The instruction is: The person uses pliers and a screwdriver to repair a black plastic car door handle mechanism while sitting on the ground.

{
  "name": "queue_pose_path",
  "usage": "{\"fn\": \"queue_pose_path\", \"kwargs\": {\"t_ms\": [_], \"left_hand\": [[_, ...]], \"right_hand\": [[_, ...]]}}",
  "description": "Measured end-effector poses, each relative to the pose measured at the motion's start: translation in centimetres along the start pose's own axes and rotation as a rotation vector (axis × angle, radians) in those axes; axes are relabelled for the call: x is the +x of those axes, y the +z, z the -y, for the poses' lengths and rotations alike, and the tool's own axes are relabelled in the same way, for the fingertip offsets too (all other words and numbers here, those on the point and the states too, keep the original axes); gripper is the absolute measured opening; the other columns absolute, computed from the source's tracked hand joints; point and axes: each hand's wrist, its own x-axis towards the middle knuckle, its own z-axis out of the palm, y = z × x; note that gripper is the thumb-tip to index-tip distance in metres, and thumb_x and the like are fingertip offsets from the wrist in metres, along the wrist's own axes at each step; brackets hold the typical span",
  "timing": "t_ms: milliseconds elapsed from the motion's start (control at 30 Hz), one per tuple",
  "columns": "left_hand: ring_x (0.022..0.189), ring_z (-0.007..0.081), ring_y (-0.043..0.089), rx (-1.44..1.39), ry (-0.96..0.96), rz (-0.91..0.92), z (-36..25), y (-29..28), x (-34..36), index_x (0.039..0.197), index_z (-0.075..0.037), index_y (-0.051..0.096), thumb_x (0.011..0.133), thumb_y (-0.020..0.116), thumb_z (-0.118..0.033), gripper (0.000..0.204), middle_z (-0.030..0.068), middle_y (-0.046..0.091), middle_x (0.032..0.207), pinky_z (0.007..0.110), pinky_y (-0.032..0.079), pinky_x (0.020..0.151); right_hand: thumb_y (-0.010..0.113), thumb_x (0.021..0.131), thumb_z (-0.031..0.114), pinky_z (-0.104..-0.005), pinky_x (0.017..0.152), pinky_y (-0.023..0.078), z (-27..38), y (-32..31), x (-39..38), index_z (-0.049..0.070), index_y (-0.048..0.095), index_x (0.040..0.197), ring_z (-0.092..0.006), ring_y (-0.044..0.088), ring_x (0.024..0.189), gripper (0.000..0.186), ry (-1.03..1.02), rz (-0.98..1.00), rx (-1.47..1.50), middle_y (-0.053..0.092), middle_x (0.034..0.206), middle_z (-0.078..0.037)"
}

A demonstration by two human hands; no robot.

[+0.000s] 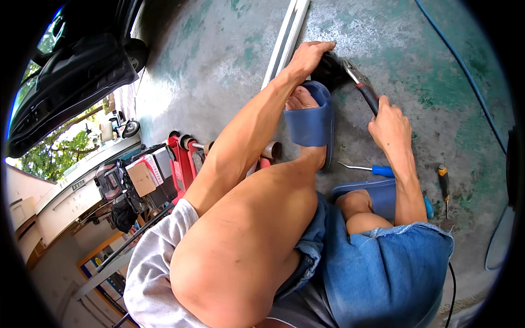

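My right hand (391, 128) is closed round the black and red handles of a pair of pliers (367, 96). The metal jaws of the pliers point up and to the left, against a dark black part (330, 71) on the floor. Over the top of that part, my left hand (311, 57) is bent and grips it. The part's exact kind is too dark to make out. Just below it is my foot in a blue slide sandal (309, 123). Below my right hand lies a hooked tool with a blue handle (381, 171).
A screwdriver (443, 180) with a black and orange handle and a teal handle (428, 208) lie at right. A pale metal rail (284, 44) runs behind my left hand. A blue hose (465, 71) curves along the right. Red jack-like equipment (183, 167) stands left.
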Motion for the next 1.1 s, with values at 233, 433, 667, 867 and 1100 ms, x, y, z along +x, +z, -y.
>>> {"fn": "queue_pose_path", "kwargs": {"t_ms": [233, 433, 667, 867, 1100], "left_hand": [[0.114, 0.0398, 0.064, 0.124, 0.126, -0.017, -2.6, 2.4, 0.2, 0.118, 0.006, 0.068, 0.091, 0.056, -0.056, 0.069, 0.0306, 0.068, 0.115, 0.044, 0.046, 0.1], [0.099, 0.0481, 0.066, 0.342, 0.227, -0.207, -2.4, 3.3, 1.5, 0.096, 0.003, 0.075, 0.091, 0.056, -0.049, 0.056, 0.0311, 0.07, 0.095, 0.05, 0.049, 0.092], [0.094, 0.0461, 0.069, 0.419, 0.137, -0.257, -3.6, 3.1, 1.4, 0.093, 0.0, 0.078, 0.084, 0.06, -0.06, 0.063, 0.0284, 0.072, 0.092, 0.049, 0.052, 0.089], [0.089, 0.0406, 0.072, 0.457, 0.24, -0.16, -4.5, 3.8, 0.5, 0.098, -0.005, 0.079, 0.081, 0.063, -0.056, 0.056, 0.0226, 0.074, 0.088, 0.044, 0.055, 0.088], [0.085, 0.041, 0.071, 0.484, 0.223, -0.138, -4.0, 3.5, 1.7, 0.096, -0.014, 0.081, 0.08, 0.063, -0.042, 0.037, 0.0195, 0.074, 0.085, 0.045, 0.057, 0.085]], "right_hand": [[0.054, 0.079, 0.006, -0.0574, 0.092, 0.049, 0.4, -2.2, 0.1, -0.008, 0.056, 0.113, -0.0525, 0.065, 0.1, 0.036, 0.065, 0.094, 0.205, 0.067, 0.1, -0.036], [0.059, 0.083, 0.01, -0.0522, 0.095, 0.053, 3.0, -5.8, -1.1, -0.009, 0.058, 0.115, -0.0461, 0.067, 0.107, 0.037, 0.056, 0.126, 0.057, 0.068, 0.11, -0.032], [0.058, 0.089, 0.01, -0.048, 0.095, 0.054, 4.2, -8.2, 0.7, -0.009, 0.058, 0.123, -0.0422, 0.068, 0.11, 0.039, -0.049, 0.269, -0.039, 0.069, 0.116, -0.029], [0.058, 0.083, 0.003, -0.0527, 0.091, 0.053, 4.3, -8.7, -0.3, -0.008, 0.052, 0.118, -0.0492, 0.066, 0.106, 0.037, 0.149, 0.298, 0.043, 0.067, 0.107, -0.034], [0.058, 0.082, 0.002, -0.057, 0.088, 0.05, 3.7, -8.3, 0.3, -0.004, 0.049, 0.119, -0.0522, 0.065, 0.1, 0.038, 0.185, 0.411, 0.11, 0.067, 0.1, -0.034]]}}
